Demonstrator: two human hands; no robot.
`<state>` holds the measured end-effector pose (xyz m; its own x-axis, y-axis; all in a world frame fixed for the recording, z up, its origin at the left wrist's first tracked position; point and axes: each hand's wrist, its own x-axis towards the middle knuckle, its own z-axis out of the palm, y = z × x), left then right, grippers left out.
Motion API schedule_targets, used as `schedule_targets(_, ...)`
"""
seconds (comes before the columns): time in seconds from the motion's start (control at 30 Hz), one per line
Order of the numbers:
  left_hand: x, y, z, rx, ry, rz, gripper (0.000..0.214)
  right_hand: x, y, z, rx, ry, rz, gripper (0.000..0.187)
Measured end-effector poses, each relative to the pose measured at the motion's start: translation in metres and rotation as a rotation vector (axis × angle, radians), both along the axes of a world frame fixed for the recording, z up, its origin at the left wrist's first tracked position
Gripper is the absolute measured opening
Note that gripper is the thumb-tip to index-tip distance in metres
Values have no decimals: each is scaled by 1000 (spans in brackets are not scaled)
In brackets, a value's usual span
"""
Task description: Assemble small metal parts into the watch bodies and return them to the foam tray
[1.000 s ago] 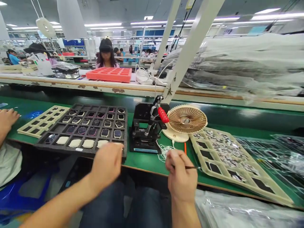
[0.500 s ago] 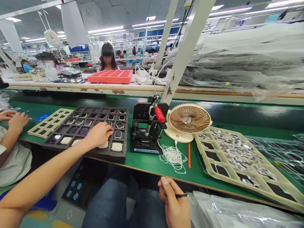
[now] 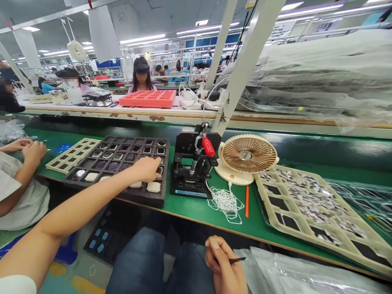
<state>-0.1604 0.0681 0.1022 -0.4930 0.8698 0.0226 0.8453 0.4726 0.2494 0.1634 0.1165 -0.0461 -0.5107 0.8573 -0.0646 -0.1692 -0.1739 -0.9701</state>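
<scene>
Pinching a slim dark pick (image 3: 238,259), the right fingers (image 3: 214,245) are closed tight at five o'clock, low over the lap, on the right hand (image 3: 222,263). The left fingertips (image 3: 154,165) are curled down at eleven o'clock onto a rounded-square part (image 3: 159,170) in a black foam tray (image 3: 159,200); whether it is gripped cannot be told. Neighbouring parts could be knocked from their cells if the tray is brushed by the left hand (image 3: 143,169). The left arm (image 3: 82,214) is stretched out nearly straight from seven o'clock.
</scene>
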Motion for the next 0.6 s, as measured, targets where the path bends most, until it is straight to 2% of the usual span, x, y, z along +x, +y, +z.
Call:
schedule_targets(0.1, -7, -7, 1, 151, -162, -2, 38, 2, -1, 13, -129, 163, 72, 39)
schedule_targets(0.17, -4, -18, 3, 270, -247, 7, 30, 3, -1, 21, -189, 263, 35, 41)
schedule_targets(0.23, 11, -35, 5, 425, -392, 15, 25, 5, 0, 25, -218, 303, -15, 51)
schedule_targets(0.27, 23, -45, 4, 512, -512, 19, 25, 5, 0, 25, -229, 298, -30, 57)
schedule_targets(0.3, 38, -55, 2, 658, -757, 46, 25, 5, -1, 24, -246, 285, -31, 64)
schedule_targets(0.37, 74, -72, -9, 813, -1239, 126, 28, 4, -4, 21, -300, 265, -13, 71)
schedule_targets(0.47, 130, -85, -37, 792, -1773, 269, 30, 0, -12, 15, -295, 244, 4, 58)
schedule_targets(0.53, 158, -85, -58, 731, -1969, 326, 26, -2, -16, 14, -188, 194, 5, 42)
schedule_targets(0.6, 173, -81, -76, 658, -2055, 346, 19, 0, -20, 14, -15, 135, 25, 29)
